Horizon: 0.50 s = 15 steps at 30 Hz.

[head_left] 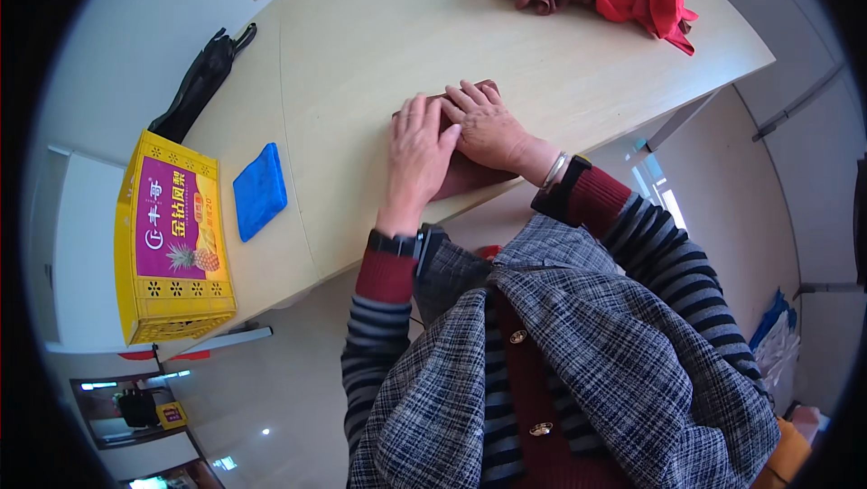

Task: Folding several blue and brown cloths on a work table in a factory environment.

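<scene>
where visible, flat maroon cloth (471,176)

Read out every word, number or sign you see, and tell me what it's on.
Yellow crate, purple panel: large and smaller printed characters; I won't copy the wording.
Distant yellow box: marking too small to read.
Folded brown cloth and folded blue cloth: no lettering visible.
</scene>
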### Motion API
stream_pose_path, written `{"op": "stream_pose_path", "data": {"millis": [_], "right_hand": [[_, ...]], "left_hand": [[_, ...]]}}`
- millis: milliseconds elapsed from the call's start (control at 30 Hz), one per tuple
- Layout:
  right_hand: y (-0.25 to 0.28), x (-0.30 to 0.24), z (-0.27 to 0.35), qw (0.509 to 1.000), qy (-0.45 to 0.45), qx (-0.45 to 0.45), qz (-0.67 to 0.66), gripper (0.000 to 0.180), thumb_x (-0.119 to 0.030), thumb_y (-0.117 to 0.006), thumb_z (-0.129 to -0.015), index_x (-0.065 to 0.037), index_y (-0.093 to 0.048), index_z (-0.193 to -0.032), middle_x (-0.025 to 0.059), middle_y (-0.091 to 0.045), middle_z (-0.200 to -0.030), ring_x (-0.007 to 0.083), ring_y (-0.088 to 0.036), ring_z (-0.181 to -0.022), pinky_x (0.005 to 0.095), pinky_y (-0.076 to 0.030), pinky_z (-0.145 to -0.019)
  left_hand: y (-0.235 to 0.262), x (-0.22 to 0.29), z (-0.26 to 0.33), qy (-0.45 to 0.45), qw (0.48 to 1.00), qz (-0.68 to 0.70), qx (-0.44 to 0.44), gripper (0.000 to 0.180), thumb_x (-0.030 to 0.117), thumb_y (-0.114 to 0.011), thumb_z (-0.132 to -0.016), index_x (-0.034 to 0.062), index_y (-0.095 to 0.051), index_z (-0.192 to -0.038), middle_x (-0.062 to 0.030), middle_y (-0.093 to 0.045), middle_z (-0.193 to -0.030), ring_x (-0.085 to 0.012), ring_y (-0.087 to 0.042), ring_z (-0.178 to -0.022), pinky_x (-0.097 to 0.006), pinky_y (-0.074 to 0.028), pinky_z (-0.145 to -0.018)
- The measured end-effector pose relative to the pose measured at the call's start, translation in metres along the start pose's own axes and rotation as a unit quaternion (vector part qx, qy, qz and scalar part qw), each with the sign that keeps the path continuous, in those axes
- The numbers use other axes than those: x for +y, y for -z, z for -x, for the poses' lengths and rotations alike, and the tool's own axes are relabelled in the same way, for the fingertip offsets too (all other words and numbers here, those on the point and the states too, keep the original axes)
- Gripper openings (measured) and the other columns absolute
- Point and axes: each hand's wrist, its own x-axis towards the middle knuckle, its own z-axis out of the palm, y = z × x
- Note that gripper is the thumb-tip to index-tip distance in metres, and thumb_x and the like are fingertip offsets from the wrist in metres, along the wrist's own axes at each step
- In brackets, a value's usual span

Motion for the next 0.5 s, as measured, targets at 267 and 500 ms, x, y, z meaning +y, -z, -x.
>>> {"op": "stream_pose_path", "data": {"millis": [267,500], "right_hand": [[-0.006,0.004,0.001,0.999,-0.021,0.012,-0.029,0.055,-0.035,-0.05,-0.094,-0.003,-0.051,-0.138,0.0161,-0.049,-0.142,0.0377,-0.041,-0.136,0.0506,-0.028,-0.114],[-0.003,0.005,0.001,0.999,-0.031,0.017,-0.029,0.054,-0.036,-0.049,-0.095,-0.003,-0.052,-0.138,0.0156,-0.05,-0.141,0.0359,-0.041,-0.136,0.0495,-0.027,-0.115]], "left_hand": [[-0.04,-0.023,0.003,0.096,0.987,0.054,-0.118,0.075,0.06,-0.031,-0.103,0.006,-0.033,-0.155,-0.0173,-0.029,-0.161,-0.0348,-0.021,-0.151,-0.048,-0.015,-0.123],[-0.041,-0.019,0.005,0.091,0.988,0.044,-0.113,0.075,0.06,-0.031,-0.103,0.0057,-0.032,-0.155,-0.017,-0.028,-0.161,-0.0358,-0.021,-0.151,-0.048,-0.015,-0.123]]}}
